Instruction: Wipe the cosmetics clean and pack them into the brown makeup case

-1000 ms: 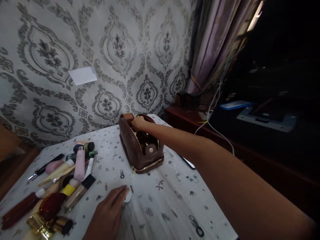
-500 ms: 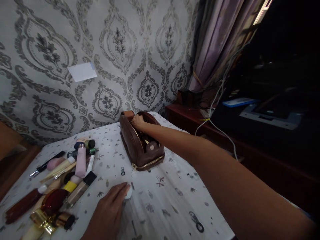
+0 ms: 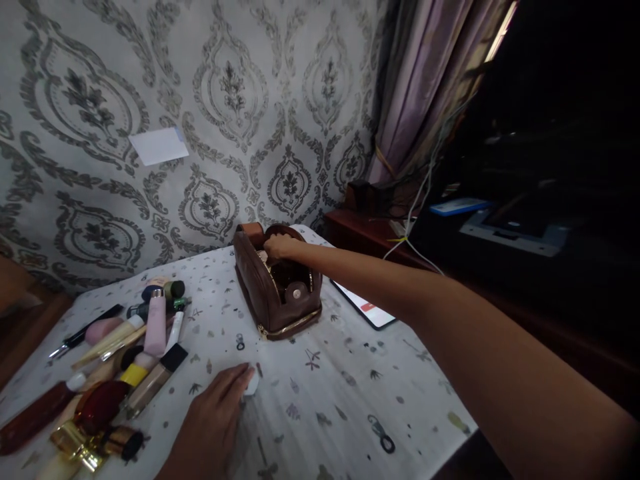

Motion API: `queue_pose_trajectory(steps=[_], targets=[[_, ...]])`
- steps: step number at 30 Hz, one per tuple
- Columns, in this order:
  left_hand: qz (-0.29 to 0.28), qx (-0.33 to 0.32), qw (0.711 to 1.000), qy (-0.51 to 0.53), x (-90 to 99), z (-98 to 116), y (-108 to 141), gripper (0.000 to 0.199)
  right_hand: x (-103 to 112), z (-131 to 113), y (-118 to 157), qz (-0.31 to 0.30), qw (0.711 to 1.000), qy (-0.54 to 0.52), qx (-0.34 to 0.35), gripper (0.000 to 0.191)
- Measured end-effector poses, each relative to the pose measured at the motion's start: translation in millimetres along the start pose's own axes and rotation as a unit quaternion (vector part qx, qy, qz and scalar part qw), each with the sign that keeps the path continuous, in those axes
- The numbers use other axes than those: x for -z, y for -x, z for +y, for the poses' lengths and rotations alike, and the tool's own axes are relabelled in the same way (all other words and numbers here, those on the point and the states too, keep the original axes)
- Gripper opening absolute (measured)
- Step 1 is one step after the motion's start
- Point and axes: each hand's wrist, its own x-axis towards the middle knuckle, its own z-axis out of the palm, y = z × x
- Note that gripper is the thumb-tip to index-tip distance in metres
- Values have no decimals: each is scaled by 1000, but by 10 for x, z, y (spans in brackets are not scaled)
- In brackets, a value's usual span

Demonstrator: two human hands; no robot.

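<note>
A brown cosmetic bag (image 3: 255,287) stands unzipped on the patterned white cloth (image 3: 320,400). My right hand (image 3: 281,246) reaches over into its opening, fingers curled closed near the far end; a small pale item (image 3: 263,256) shows beside them, and whether they grip it I cannot tell. In front of the bag, my left hand (image 3: 220,407) rests low on the cloth with its fingers closed round a small white object (image 3: 251,385), mostly covered. To the left lies a heap of cosmetics, with a pink tube (image 3: 156,323), a foundation bottle (image 3: 155,383) and a dark red bottle (image 3: 100,405).
A tablet or phone with a lit screen (image 3: 367,307) lies right of the bag, partly under my right forearm. Cables (image 3: 417,200) hang beside a dark red ledge (image 3: 350,230). Patterned wallpaper rises behind, with a white card (image 3: 159,146) on it.
My right hand has lifted slightly out of the bag, and the pale item now shows beside it. The view has shifted a little, uncovering the lit screen. My left hand stays put.
</note>
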Motion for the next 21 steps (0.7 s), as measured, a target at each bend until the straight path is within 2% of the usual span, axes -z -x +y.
queue_pose_trajectory(steps=[8, 11, 15, 21], targets=[[36, 16, 999, 10, 4, 27, -16, 48, 201, -32, 210, -24, 999, 36, -12, 61], [30, 30, 999, 23, -15, 29, 4, 50, 258, 18, 307, -35, 998, 47, 12, 57], [15, 47, 998, 40, -44, 16, 33, 53, 204, 52, 367, -52, 995, 70, 43, 53], [1, 48, 998, 32, -41, 20, 36, 52, 78, 108, 306, -27, 995, 77, 61, 60]])
